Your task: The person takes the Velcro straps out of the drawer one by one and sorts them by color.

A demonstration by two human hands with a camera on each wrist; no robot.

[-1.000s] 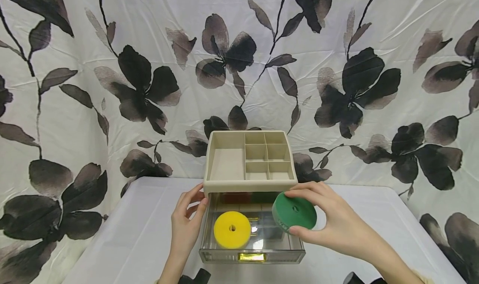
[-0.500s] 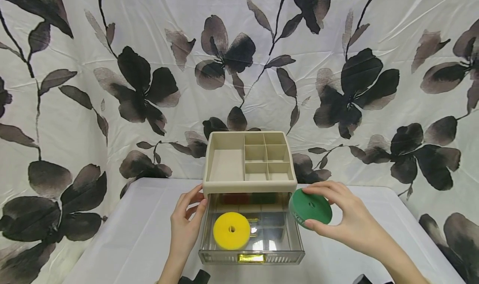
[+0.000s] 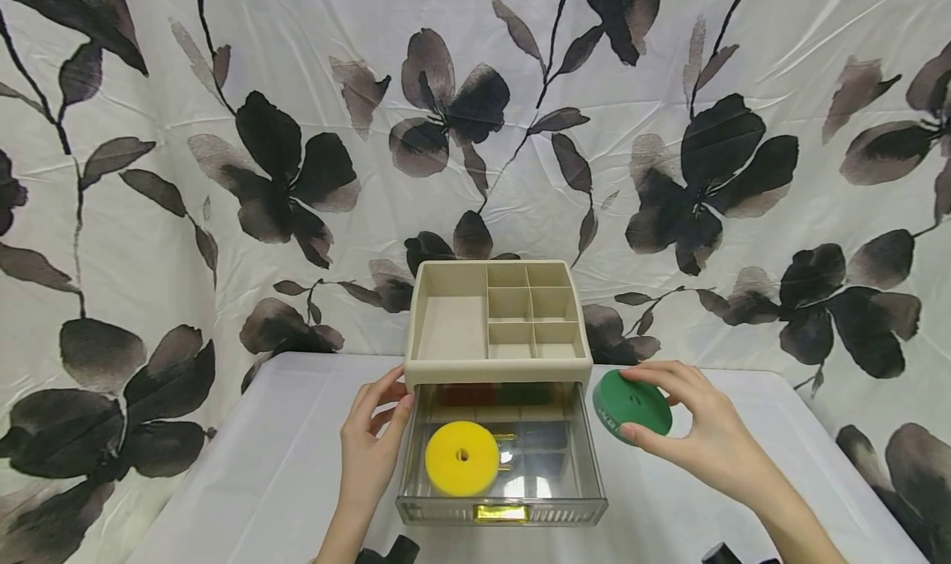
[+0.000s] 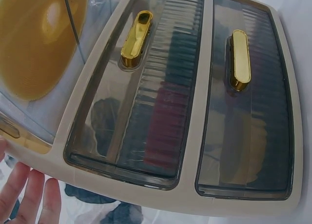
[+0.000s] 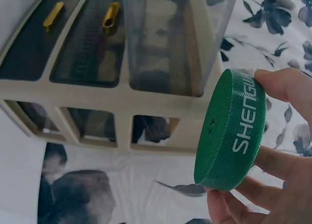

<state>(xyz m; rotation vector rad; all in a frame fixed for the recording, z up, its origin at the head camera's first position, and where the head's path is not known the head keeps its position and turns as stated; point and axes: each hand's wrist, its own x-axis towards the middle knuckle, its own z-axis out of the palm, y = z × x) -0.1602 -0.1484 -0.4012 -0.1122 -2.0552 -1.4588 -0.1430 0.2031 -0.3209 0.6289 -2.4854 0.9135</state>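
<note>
My right hand (image 3: 702, 432) pinches a green roll of tape (image 3: 630, 405) between thumb and fingers, tilted, just right of the pulled-out clear drawer (image 3: 553, 485). White letters run along the woven rim of the roll in the right wrist view. A yellow roll of tape (image 3: 462, 458) lies flat in the drawer's left half. The drawer belongs to a cream desktop organizer (image 3: 498, 372). My left hand (image 3: 371, 432) rests its fingers against the organizer's left side, near the open drawer; in the left wrist view its fingertips (image 4: 33, 195) lie by the cream frame.
Below the open drawer, two shut drawers with gold handles (image 4: 240, 58) show coloured rolls through their smoky fronts. The organizer's top has a large compartment (image 3: 451, 324) and several small ones. It stands on a white table (image 3: 297, 415) before a floral cloth (image 3: 475, 159).
My right hand has carried the green roll of tape rightward, from over the drawer to beyond its right side. The left hand, the drawer and the yellow roll have stayed put.
</note>
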